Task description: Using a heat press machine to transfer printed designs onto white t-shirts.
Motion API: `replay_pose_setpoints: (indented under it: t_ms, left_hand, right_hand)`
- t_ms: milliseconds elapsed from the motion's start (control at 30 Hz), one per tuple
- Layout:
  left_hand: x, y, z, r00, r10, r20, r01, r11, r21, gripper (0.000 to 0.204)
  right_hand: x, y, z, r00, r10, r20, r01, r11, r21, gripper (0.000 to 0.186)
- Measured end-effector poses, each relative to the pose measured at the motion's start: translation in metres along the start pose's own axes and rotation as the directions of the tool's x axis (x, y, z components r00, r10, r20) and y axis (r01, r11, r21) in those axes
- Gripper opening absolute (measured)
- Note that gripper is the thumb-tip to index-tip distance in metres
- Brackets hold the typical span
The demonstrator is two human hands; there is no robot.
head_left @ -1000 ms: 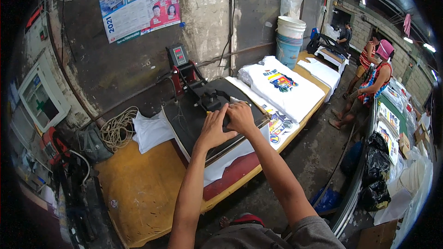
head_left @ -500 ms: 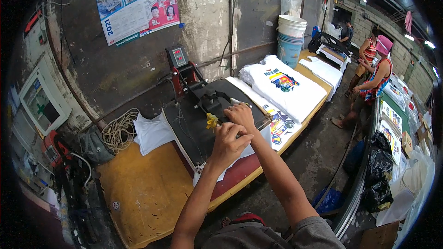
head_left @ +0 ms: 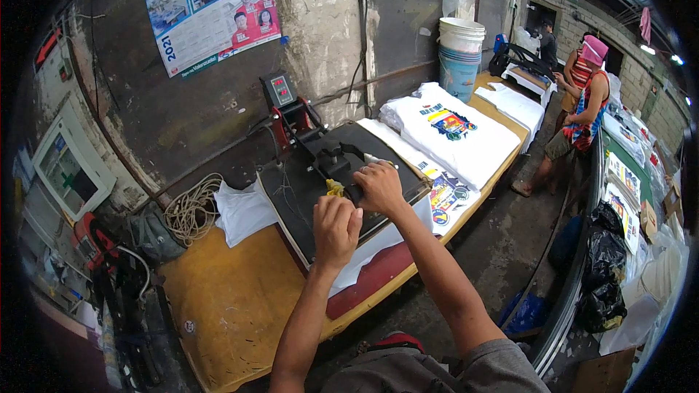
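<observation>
A heat press [head_left: 302, 175] with a flat dark top plate stands on the table in front of me. My right hand [head_left: 378, 185] is closed around its handle, knuckles up. Beside it on the left, my left hand [head_left: 336, 229] curls its fingers over the handle's near end, though what lies under them is partly hidden. A yellow wrapping [head_left: 335, 188] shows just beyond the left fingers. White fabric [head_left: 364, 260] sticks out from under the plate at the near edge, and another white piece [head_left: 244, 211] at the left. The control box [head_left: 278, 90] has lit red digits.
Printed white shirts [head_left: 451, 131] lie stacked right of the press on the yellow table [head_left: 226, 306]. Stacked buckets [head_left: 460, 58] stand behind them. Coiled rope [head_left: 191, 207] lies at left. Two people [head_left: 586, 94] stand close together across the aisle, a third farther back. Black bags [head_left: 604, 262] sit at right.
My left hand has moved left and turned, away from my right wrist, with its fingers now curled down. My right hand stays on the handle. The people across the aisle have shifted.
</observation>
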State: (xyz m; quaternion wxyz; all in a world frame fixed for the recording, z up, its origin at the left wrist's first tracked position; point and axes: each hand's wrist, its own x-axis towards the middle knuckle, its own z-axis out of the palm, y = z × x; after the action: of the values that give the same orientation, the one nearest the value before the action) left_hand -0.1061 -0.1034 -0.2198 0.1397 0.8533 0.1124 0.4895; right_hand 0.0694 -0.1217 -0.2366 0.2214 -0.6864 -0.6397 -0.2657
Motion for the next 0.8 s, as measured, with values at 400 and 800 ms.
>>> replay_pose_setpoints:
  t_ms: [400,800]
  left_hand:
    - [-0.002,0.019,0.029,0.968,0.209,0.137,-0.197,0.976,-0.097,0.012]
    - [-0.006,0.019,0.039,0.957,0.225,0.182,-0.231,0.973,0.012,0.008]
  right_hand:
    - [0.000,0.008,0.016,0.996,-0.023,-0.087,0.016,0.996,-0.088,0.008]
    - [-0.001,0.009,0.019,0.996,-0.020,-0.090,0.013,0.997,-0.081,0.007]
